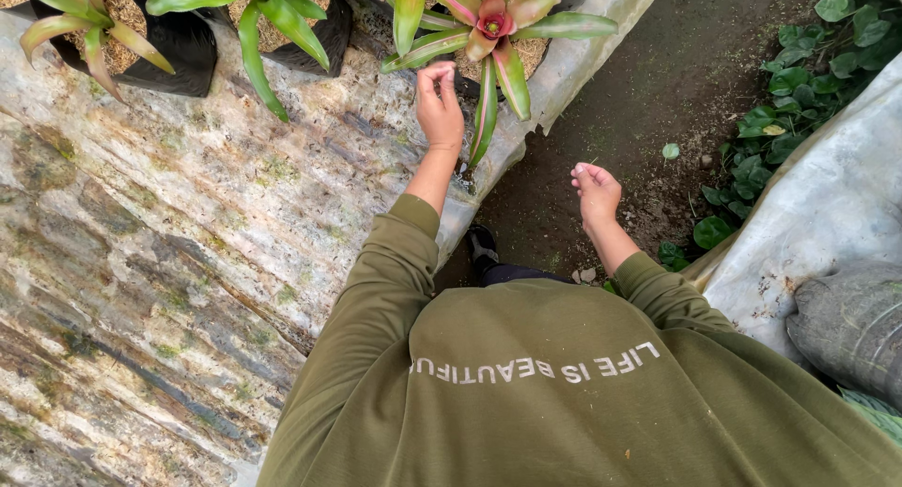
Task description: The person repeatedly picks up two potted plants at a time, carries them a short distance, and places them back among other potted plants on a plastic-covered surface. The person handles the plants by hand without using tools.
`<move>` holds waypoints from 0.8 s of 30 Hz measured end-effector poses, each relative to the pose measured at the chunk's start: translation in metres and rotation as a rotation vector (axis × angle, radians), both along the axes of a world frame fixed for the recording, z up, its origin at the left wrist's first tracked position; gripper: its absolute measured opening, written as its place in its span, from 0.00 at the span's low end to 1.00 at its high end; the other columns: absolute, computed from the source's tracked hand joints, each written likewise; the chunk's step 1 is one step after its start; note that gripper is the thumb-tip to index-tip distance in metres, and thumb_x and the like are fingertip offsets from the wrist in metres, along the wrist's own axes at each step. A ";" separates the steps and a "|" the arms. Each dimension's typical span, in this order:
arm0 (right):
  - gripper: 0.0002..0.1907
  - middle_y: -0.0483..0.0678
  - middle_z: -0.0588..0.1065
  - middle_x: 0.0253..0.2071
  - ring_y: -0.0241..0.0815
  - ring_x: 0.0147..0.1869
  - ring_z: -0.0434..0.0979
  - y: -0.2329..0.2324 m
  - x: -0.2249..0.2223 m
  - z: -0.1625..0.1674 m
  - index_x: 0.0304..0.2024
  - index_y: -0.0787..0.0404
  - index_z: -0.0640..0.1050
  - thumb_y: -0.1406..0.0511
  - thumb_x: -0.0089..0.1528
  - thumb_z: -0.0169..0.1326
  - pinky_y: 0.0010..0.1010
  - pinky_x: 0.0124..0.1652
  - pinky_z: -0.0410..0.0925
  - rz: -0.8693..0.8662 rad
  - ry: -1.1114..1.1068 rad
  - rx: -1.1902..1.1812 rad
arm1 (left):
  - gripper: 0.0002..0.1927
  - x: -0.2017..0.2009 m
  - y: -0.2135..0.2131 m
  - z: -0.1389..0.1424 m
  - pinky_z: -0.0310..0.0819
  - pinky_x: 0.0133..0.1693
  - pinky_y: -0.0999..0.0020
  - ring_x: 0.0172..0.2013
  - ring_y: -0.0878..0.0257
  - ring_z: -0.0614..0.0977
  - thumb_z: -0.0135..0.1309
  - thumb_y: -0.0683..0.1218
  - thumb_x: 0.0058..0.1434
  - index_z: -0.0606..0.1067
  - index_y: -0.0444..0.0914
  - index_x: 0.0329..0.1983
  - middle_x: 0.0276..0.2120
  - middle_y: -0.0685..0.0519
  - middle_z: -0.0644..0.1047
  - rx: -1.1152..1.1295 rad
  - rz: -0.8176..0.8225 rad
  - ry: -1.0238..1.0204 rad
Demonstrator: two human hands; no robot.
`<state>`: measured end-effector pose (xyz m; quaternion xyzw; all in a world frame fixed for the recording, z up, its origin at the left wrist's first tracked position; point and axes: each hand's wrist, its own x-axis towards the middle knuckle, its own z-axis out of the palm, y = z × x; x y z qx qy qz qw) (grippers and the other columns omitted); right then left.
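Observation:
A bromeliad (493, 22) with green leaves and a red-pink centre stands in a black grow bag at the top, on a stained plastic sheet (169, 243). My left hand (439, 107) reaches up beside it, fingers curled right under its lower leaves, touching or nearly touching a leaf; whether it grips one I cannot tell. My right hand (596, 191) hovers over the dark soil path (658, 83), fingers loosely curled, apparently pinching a tiny green bit. Both arms wear olive-green sleeves.
Two more green bromeliads (249, 13) in black bags (183, 50) stand along the top left. Leafy ground plants (789, 92) grow at the right, beside another pale plastic sheet (827, 215) and a grey sack (850, 327). My dark shoe (483, 247) rests on the path.

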<state>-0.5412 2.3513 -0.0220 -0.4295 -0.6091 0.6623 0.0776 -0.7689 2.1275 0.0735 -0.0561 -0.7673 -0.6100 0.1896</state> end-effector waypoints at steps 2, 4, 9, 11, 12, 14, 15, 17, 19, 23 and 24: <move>0.07 0.40 0.81 0.39 0.25 0.37 0.76 -0.003 -0.003 0.000 0.45 0.60 0.81 0.64 0.67 0.58 0.15 0.35 0.67 0.005 0.003 -0.006 | 0.06 0.008 0.001 0.002 0.77 0.47 0.64 0.45 0.57 0.82 0.52 0.48 0.72 0.75 0.43 0.47 0.44 0.56 0.80 -0.145 -0.026 0.056; 0.07 0.40 0.81 0.39 0.25 0.37 0.76 -0.006 -0.007 0.000 0.45 0.60 0.81 0.64 0.67 0.58 0.16 0.35 0.66 0.016 0.006 -0.010 | 0.06 0.008 0.005 0.004 0.77 0.45 0.63 0.42 0.58 0.81 0.54 0.48 0.70 0.76 0.44 0.48 0.43 0.56 0.79 -0.232 -0.053 -0.013; 0.07 0.40 0.81 0.38 0.25 0.37 0.76 -0.011 -0.011 -0.001 0.45 0.60 0.81 0.64 0.67 0.58 0.16 0.36 0.67 0.037 0.036 -0.014 | 0.12 0.001 0.009 -0.002 0.75 0.45 0.58 0.45 0.54 0.78 0.61 0.49 0.62 0.77 0.44 0.47 0.43 0.55 0.76 -0.389 0.000 0.110; 0.07 0.41 0.81 0.39 0.25 0.37 0.76 -0.011 -0.009 0.000 0.45 0.60 0.81 0.65 0.67 0.58 0.16 0.36 0.68 0.039 0.038 -0.017 | 0.13 0.000 0.009 -0.009 0.75 0.46 0.57 0.46 0.52 0.77 0.62 0.49 0.59 0.78 0.43 0.46 0.43 0.53 0.75 -0.405 0.026 0.147; 0.07 0.41 0.81 0.39 0.25 0.37 0.76 -0.010 -0.009 0.000 0.45 0.60 0.81 0.65 0.67 0.58 0.16 0.36 0.68 0.040 0.036 -0.019 | 0.10 0.000 0.009 -0.012 0.75 0.46 0.58 0.45 0.53 0.77 0.62 0.49 0.60 0.78 0.44 0.44 0.42 0.54 0.75 -0.396 0.027 0.157; 0.07 0.41 0.81 0.39 0.26 0.37 0.76 -0.010 -0.007 0.001 0.45 0.61 0.81 0.65 0.67 0.58 0.16 0.36 0.68 0.037 0.030 -0.021 | 0.05 -0.001 0.007 -0.016 0.76 0.47 0.60 0.44 0.54 0.79 0.62 0.48 0.61 0.79 0.46 0.39 0.41 0.55 0.76 -0.379 0.029 0.170; 0.07 0.41 0.81 0.39 0.26 0.37 0.76 -0.009 -0.007 0.001 0.45 0.61 0.81 0.65 0.67 0.58 0.16 0.36 0.68 0.034 0.029 -0.019 | 0.04 -0.002 0.006 -0.017 0.77 0.46 0.61 0.43 0.55 0.80 0.62 0.46 0.63 0.79 0.45 0.39 0.41 0.56 0.77 -0.297 0.019 0.136; 0.07 0.41 0.81 0.39 0.25 0.37 0.76 -0.008 -0.007 -0.001 0.45 0.61 0.81 0.65 0.67 0.58 0.16 0.35 0.68 0.029 0.033 -0.018 | 0.02 -0.005 0.002 -0.019 0.79 0.44 0.64 0.40 0.58 0.82 0.60 0.44 0.66 0.79 0.43 0.41 0.40 0.56 0.80 -0.133 0.004 0.074; 0.06 0.41 0.81 0.38 0.25 0.36 0.76 -0.007 -0.009 -0.003 0.44 0.61 0.81 0.65 0.67 0.58 0.16 0.35 0.68 0.022 0.035 -0.026 | 0.02 -0.001 -0.005 -0.017 0.80 0.39 0.65 0.37 0.60 0.82 0.56 0.42 0.67 0.78 0.41 0.40 0.40 0.53 0.79 0.069 0.009 -0.079; 0.09 0.42 0.82 0.40 0.29 0.39 0.78 0.003 -0.016 -0.005 0.47 0.62 0.82 0.66 0.66 0.60 0.18 0.40 0.70 0.064 -0.001 0.094 | 0.04 0.045 -0.020 -0.012 0.78 0.38 0.65 0.34 0.61 0.79 0.50 0.37 0.68 0.75 0.37 0.39 0.39 0.52 0.77 0.162 -0.003 -0.186; 0.11 0.44 0.83 0.42 0.31 0.41 0.79 0.006 -0.020 -0.003 0.49 0.62 0.83 0.66 0.65 0.61 0.19 0.42 0.71 0.130 -0.039 0.219 | 0.04 0.067 -0.025 -0.013 0.77 0.43 0.64 0.38 0.60 0.80 0.50 0.37 0.68 0.75 0.37 0.39 0.39 0.52 0.77 0.056 -0.080 -0.097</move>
